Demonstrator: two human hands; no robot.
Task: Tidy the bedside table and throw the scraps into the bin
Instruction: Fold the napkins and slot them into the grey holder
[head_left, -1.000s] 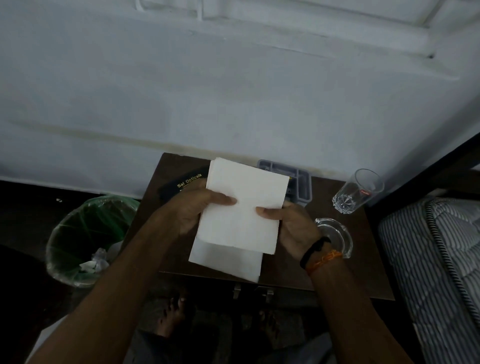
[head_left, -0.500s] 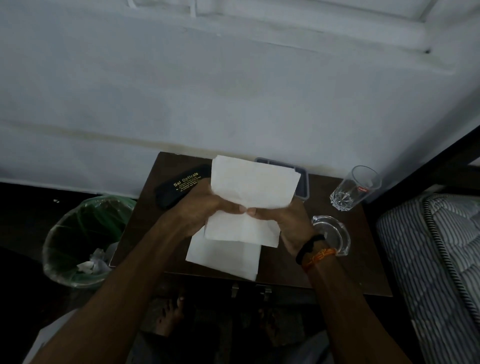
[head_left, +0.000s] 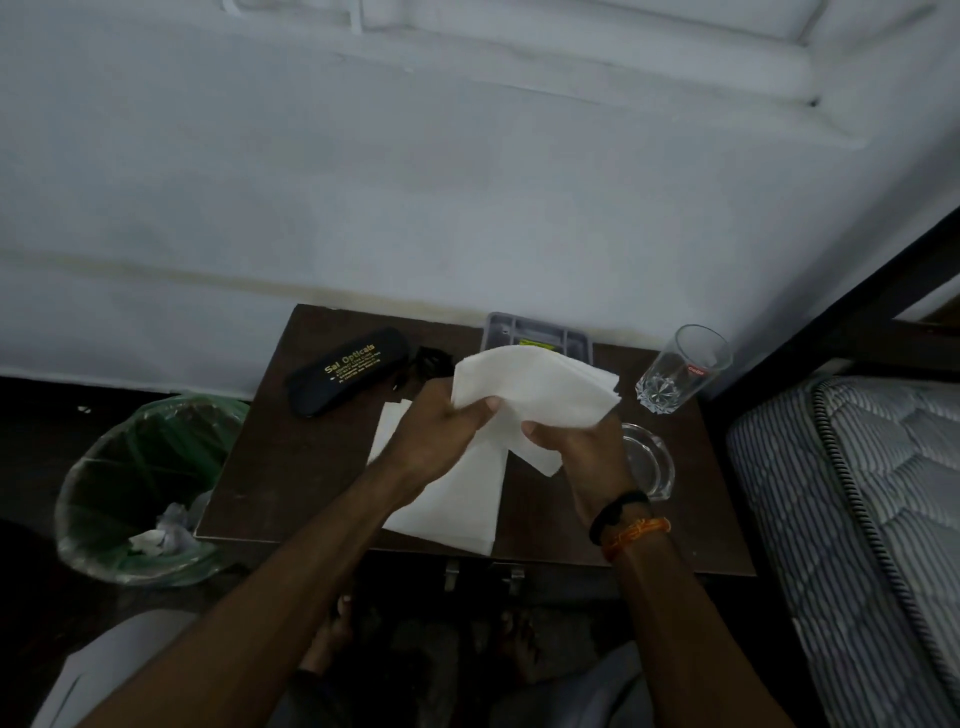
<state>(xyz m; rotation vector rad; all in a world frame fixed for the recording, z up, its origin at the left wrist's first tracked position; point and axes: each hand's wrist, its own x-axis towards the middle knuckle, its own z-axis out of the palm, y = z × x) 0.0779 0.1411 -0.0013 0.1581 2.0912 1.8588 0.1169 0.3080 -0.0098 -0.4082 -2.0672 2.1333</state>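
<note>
Both hands hold a white paper napkin above the dark brown bedside table. My left hand pinches its left edge and my right hand grips its lower right part; the napkin is bent over into a fold. More white napkins lie flat on the table under my hands, partly hidden. A green-lined bin with crumpled white scraps in it stands on the floor left of the table.
A black spectacle case lies at the table's back left. A grey tray sits against the wall, a drinking glass at the back right, a glass ashtray beside my right wrist. A striped mattress fills the right.
The napkin was held up flat; my hands have brought its edges together and tilted it over, folding it. The spectacle case and tray behind it have come into view.
</note>
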